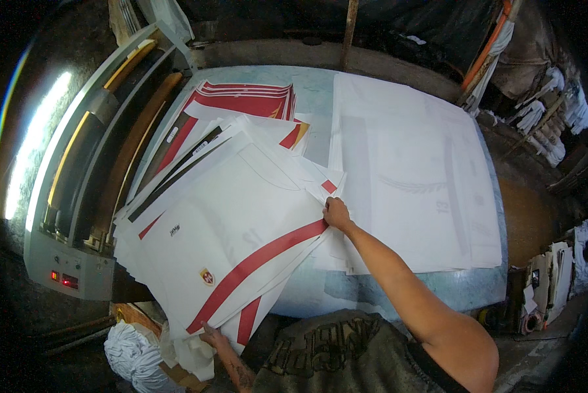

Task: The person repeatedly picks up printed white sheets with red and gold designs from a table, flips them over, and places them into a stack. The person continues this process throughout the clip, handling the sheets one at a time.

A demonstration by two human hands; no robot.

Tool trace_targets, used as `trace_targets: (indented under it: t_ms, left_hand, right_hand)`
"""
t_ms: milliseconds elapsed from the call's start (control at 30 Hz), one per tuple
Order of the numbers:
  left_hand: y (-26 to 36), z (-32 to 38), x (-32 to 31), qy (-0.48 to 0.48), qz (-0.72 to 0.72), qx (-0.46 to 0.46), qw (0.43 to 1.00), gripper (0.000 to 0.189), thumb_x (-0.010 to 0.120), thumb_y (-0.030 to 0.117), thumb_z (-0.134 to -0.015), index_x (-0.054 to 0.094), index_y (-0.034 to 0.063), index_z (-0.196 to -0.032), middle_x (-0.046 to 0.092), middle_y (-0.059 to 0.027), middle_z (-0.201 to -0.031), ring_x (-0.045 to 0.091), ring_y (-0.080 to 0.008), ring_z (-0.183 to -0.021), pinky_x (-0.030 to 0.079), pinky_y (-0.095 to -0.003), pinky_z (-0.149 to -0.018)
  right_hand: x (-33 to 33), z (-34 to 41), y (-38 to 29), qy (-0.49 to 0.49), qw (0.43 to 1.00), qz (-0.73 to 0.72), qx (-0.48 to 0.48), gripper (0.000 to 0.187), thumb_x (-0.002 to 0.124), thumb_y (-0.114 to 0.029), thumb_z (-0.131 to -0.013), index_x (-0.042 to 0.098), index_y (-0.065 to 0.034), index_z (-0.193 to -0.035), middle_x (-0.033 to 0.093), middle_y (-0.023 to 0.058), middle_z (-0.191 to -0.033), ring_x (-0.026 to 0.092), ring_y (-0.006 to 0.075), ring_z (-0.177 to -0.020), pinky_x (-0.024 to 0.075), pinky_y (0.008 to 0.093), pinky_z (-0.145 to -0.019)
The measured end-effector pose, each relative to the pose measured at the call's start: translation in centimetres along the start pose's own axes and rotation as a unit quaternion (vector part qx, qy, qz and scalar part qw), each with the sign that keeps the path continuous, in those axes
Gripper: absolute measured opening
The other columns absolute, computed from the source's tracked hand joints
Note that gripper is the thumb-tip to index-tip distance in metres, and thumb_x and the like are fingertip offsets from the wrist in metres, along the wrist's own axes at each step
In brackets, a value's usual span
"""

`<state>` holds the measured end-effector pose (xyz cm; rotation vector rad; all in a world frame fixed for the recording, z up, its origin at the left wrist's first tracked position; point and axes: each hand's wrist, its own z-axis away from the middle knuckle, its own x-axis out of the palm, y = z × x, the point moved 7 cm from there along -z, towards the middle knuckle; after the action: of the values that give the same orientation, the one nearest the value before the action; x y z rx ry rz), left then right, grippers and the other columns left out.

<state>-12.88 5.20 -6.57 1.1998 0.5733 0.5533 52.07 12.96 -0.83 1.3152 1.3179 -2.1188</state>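
A white printed jersey panel (215, 221) with a curved red band and a small crest lies on top of an uneven pile of similar printed sheets, left of centre. My left hand (214, 339) pinches its lower edge beside the lower end of the red band. At its right edge, near the band's upper end, my right hand (336, 212) grips the sheet with curled fingers. Behind the pile is a stack of red printed sheets (240, 103). A stack of large white sheets (417, 182) with faint marks showing through lies to the right of my right hand.
The pale blue table (387, 294) carries the stacks. Along its left side stands a roller machine (73, 275) with lit red indicators. White cloth bundles (134, 353) sit below at the lower left. A pole (349, 34) rises behind the table, and upright boards (552, 280) stand at the right.
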Motion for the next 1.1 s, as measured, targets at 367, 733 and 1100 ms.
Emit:
trace_targets:
  t_ms: [367, 733, 1100]
  left_hand:
    - [-4.1, -3.2, -3.2, 0.059, -0.103, 0.027, 0.993, 0.061, 0.063, 0.034, -0.091, 0.045, -0.0182, -0.118, 0.056, -0.0265, -0.118, 0.058, -0.0269, -0.098, 0.050, -0.0401, -0.087]
    - [-0.2, 1.5, 1.3, -0.012, -0.116, -0.030, 0.993, 0.065, 0.060, 0.039, -0.092, 0.043, -0.0151, -0.124, 0.056, -0.0277, -0.117, 0.061, -0.0302, -0.100, 0.051, -0.0419, -0.084]
    - [1.1, 8.9, 7.1, -0.344, 0.053, -0.447, 0.824, 0.085, 0.057, 0.060, -0.085, 0.043, -0.0143, -0.124, 0.054, -0.0295, -0.118, 0.061, -0.0347, -0.105, 0.057, -0.0384, -0.079]
  right_hand:
    - [-1.7, 3.7, -4.5, 0.110, 0.986, 0.069, -0.104, 0.012, 0.054, -0.010, -0.085, 0.060, -0.0007, -0.089, 0.059, 0.0205, -0.095, 0.062, 0.0390, -0.085, 0.0513, 0.0467, -0.074]
    - [-0.3, -0.6, -1.0, 0.092, 0.994, -0.054, -0.001, 0.039, 0.064, -0.009, -0.071, 0.064, 0.0034, -0.108, 0.066, 0.0236, -0.102, 0.064, 0.0368, -0.097, 0.0504, 0.0402, -0.088]
    - [-12.9, 0.1, -26.5, -0.061, 0.870, -0.483, -0.079, 0.030, 0.068, -0.004, -0.078, 0.066, 0.0050, -0.106, 0.067, 0.0095, -0.093, 0.061, 0.0104, -0.072, 0.0502, 0.0230, -0.061]
